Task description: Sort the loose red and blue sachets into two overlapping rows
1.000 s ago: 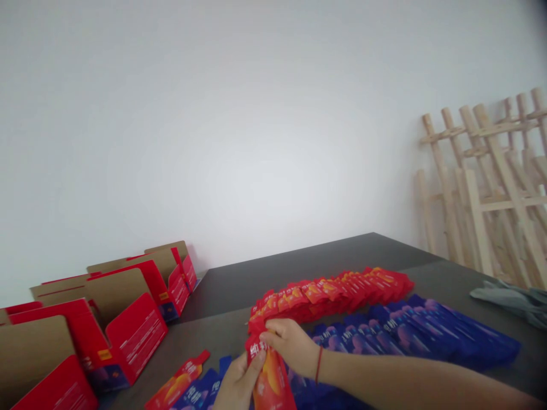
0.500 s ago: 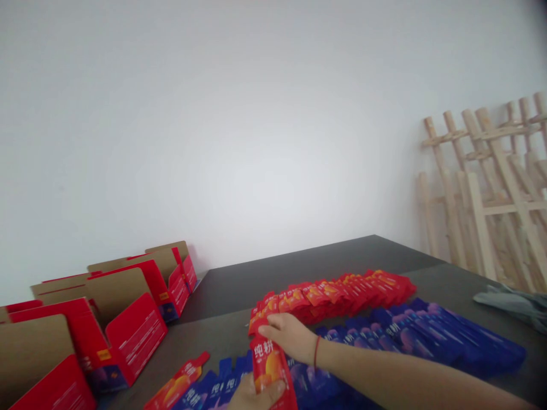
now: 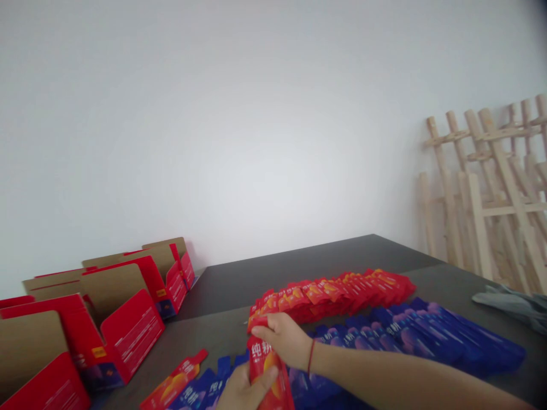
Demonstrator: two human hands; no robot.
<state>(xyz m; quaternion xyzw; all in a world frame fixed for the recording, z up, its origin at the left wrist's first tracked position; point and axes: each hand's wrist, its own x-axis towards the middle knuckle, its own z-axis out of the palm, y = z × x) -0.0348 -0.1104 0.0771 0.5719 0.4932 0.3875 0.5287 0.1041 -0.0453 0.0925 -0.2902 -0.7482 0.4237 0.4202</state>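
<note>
My left hand (image 3: 243, 390) sits at the bottom edge, fingers closed round a small stack of red sachets (image 3: 268, 370) held upright. My right hand (image 3: 284, 340), with a red string on the wrist, reaches across and pinches the near end of a long overlapping row of red sachets (image 3: 337, 291) lying on the dark table (image 3: 307, 259). A parallel row of blue sachets (image 3: 431, 333) lies just in front of the red row, under my right forearm.
Several open red-and-brown cardboard display boxes (image 3: 123, 324) stand along the left side. A loose red sachet (image 3: 173, 384) and blue sachets (image 3: 200, 390) lie near the front. Wooden frames (image 3: 487, 193) lean against the wall at right, and a grey cloth (image 3: 513, 302) lies beside them.
My right hand left the held stack, reached to the near end of the red row and pinched a sachet there. My left hand dipped, then rose again with its stack.
</note>
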